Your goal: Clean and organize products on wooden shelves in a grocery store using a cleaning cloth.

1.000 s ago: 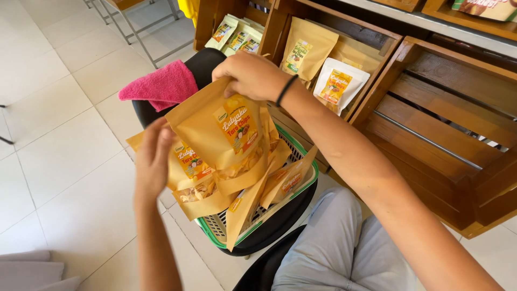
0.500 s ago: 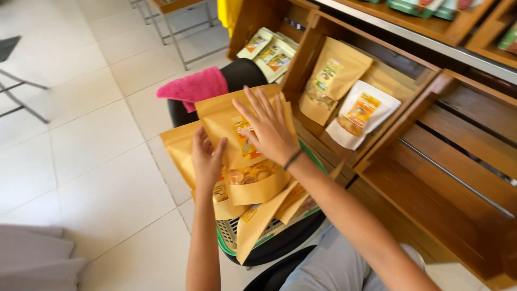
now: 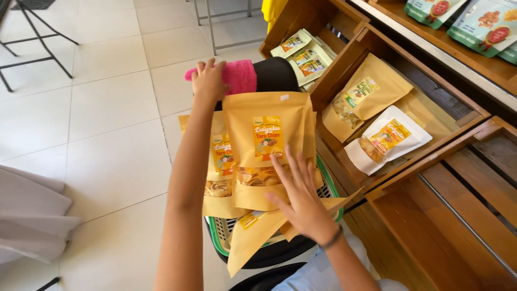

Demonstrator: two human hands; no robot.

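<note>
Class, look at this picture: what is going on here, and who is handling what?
A person leans over a green basket stuffed with tan snack pouches. The right hand lies flat, fingers spread, on the front pouch, which stands upright. The left hand reaches past the stack and rests on a pink cloth behind it. Beside them, a wooden shelf holds more pouches in its near compartments, while the nearest one shows only bare slats.
</note>
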